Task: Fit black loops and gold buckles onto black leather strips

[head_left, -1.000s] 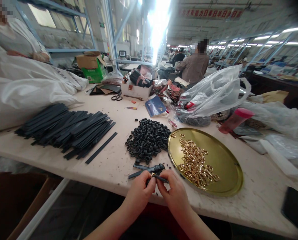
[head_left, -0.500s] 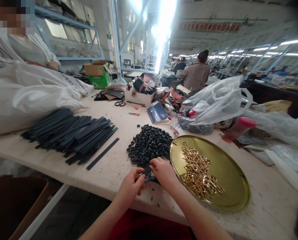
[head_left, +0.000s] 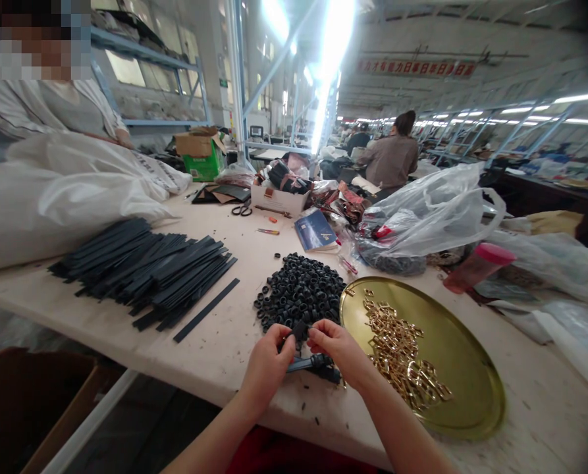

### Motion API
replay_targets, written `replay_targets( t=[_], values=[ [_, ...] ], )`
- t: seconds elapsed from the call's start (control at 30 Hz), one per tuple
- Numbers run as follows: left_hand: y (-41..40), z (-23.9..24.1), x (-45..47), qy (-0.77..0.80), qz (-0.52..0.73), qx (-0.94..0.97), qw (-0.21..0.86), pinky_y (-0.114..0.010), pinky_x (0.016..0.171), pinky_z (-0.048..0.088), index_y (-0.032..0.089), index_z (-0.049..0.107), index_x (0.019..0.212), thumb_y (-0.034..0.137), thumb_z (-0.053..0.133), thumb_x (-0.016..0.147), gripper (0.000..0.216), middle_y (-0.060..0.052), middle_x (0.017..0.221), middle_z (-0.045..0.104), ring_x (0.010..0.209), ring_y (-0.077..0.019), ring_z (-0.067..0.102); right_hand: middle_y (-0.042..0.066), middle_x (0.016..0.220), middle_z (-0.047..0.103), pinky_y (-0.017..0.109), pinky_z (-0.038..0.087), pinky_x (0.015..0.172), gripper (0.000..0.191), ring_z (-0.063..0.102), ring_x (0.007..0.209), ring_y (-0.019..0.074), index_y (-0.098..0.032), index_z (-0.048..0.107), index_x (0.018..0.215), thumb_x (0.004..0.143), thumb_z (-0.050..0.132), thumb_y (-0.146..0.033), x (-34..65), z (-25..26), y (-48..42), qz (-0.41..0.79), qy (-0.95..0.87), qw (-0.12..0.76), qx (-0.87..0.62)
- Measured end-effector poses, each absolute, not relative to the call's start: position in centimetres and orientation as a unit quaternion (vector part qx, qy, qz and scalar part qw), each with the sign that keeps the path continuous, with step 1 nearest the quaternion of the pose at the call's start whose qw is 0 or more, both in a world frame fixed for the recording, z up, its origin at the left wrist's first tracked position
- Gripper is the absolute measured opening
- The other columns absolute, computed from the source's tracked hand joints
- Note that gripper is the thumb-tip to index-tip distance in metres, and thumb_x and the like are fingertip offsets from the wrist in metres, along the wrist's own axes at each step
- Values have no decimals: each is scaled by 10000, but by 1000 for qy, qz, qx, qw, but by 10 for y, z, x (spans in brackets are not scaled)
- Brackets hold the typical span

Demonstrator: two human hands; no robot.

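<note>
My left hand [head_left: 268,365] and my right hand [head_left: 337,350] meet just above the table's near edge, both pinched on a small black loop [head_left: 299,330] held between the fingertips. Under them lies a finished black strap [head_left: 312,364] with a loop on it. Right behind the hands sits a heap of black loops [head_left: 301,293]. A round gold tray [head_left: 464,382] to the right carries several gold buckles [head_left: 402,355]. A pile of long black straps [head_left: 145,266] lies to the left, with one single strap [head_left: 206,310] apart from it.
A person in white sits at the far left behind a big white sack [head_left: 51,194]. Clear plastic bags [head_left: 432,210], a pink-capped bottle [head_left: 476,266], a blue booklet [head_left: 316,232], scissors [head_left: 243,210] and a white box [head_left: 272,196] crowd the back. A brown carton [head_left: 22,401] stands below left.
My hands left the strap on the table, reached to the loop heap, and now hold a black loop together. The camera tilted down a little.
</note>
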State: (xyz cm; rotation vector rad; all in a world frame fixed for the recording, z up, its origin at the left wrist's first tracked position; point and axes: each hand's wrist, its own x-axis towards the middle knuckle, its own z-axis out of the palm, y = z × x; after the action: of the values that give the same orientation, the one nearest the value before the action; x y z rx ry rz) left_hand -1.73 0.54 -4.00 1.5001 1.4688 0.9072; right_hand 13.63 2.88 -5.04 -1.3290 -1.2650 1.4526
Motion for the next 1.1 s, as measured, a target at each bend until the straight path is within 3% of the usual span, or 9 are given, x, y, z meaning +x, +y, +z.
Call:
replay_targets(
  t=[0.2,0.33,0.5,0.6,0.77,1.1],
  values=[
    [0,-38,-19,556,291,618,473,-194,468,320,181,499,696,302,435,756,150,63,487,488,456,-92,439,-33,588,544,259,425,603,292,519,580,116,-176,525,669,662,640,-444,142,-47,14,589,-478,423,-496],
    [0,-33,-20,537,254,618,515,-188,413,276,177,502,701,301,444,743,143,70,449,474,391,-77,379,-50,614,548,237,396,579,264,500,567,97,-187,552,801,648,674,-364,143,-49,8,623,-484,410,-457],
    [-6,-26,-20,488,293,612,550,-181,457,334,172,461,980,208,428,745,240,41,654,584,441,-64,428,-47,614,544,223,378,589,230,485,578,84,-174,567,803,674,662,-339,141,-42,-1,640,-463,413,-454],
    [-10,-24,-21,480,302,608,555,-174,453,338,168,440,996,166,407,745,253,31,678,586,444,-57,428,-41,639,559,226,392,597,254,505,598,92,-178,558,770,649,690,-358,137,-37,-7,644,-452,430,-442],
    [-12,-26,-21,509,298,588,554,-164,401,324,165,419,986,257,452,762,245,46,588,556,420,-64,417,-6,694,584,246,429,595,331,519,573,95,-165,586,754,743,551,-494,135,-34,-15,687,-369,476,-406],
    [-19,-29,-21,534,297,615,498,-192,459,369,171,457,973,352,517,745,297,27,613,586,488,-100,522,-41,595,543,189,375,511,208,442,477,44,-171,588,728,660,706,-328,131,-41,-27,775,-270,448,-355]
  ],
)
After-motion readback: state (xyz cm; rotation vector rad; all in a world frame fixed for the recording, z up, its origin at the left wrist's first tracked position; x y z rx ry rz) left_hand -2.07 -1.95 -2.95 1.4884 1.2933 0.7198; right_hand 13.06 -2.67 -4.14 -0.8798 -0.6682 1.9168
